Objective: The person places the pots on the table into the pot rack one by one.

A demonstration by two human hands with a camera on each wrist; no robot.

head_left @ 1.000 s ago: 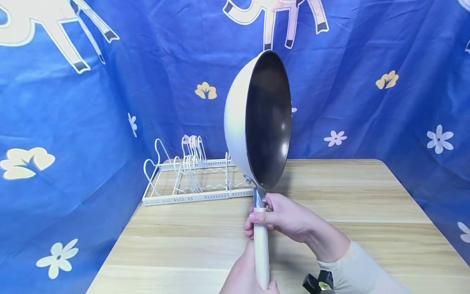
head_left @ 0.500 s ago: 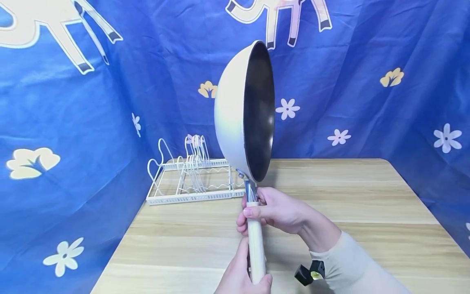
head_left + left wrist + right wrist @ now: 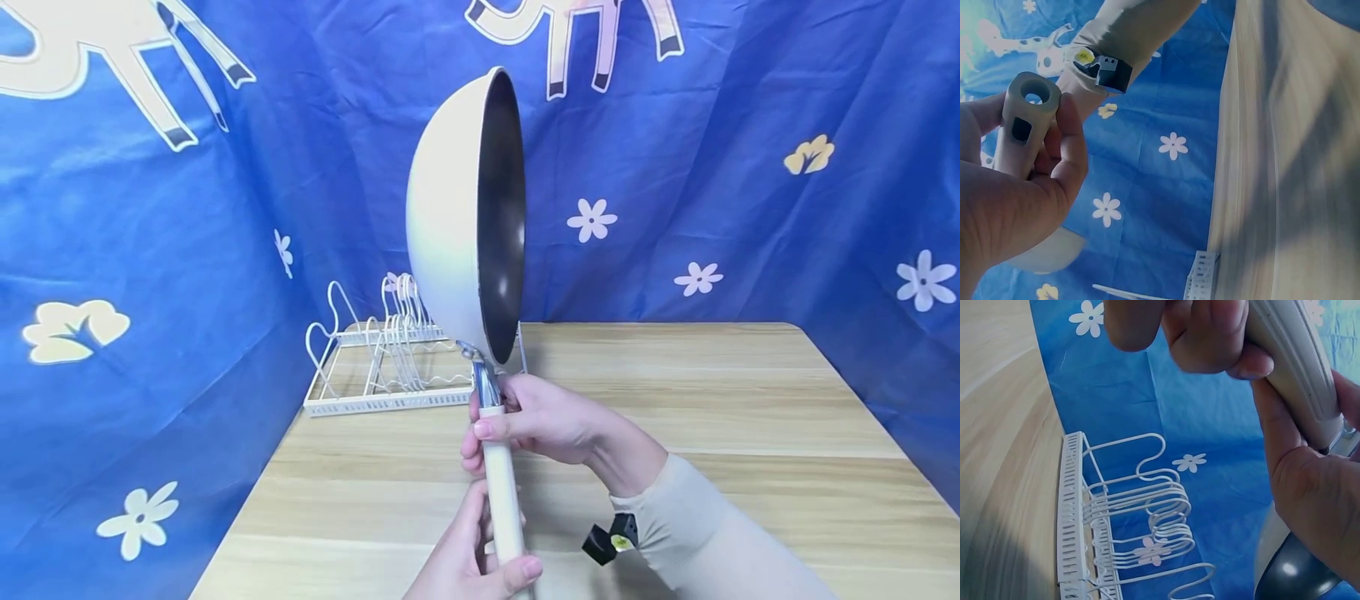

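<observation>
A deep white wok [image 3: 446,208] with a dark inside is held up on edge above the table, its opening facing right in the head view. My right hand [image 3: 551,421] grips the top of its pale handle [image 3: 502,500], thumb across the front, just below the metal neck. Lower down, my left hand [image 3: 472,550] holds the handle's end between thumb and fingers. The left wrist view shows the hole in the handle's tip [image 3: 1032,94] between those fingers. Behind the wok, a white wire rack [image 3: 390,404] stands on the table, partly hidden by it.
The wood-grain table [image 3: 675,400] reaches back to blue patterned cloth [image 3: 637,275], which hangs behind and at both sides. Several upright wire loops [image 3: 1166,506] rise from the rack. A small black camera [image 3: 611,537] is strapped to the right wrist.
Both hands have carried the wok leftward and slightly up, so it now overlaps the rack's right part. The wok has turned, showing more white outside and less dark inside.
</observation>
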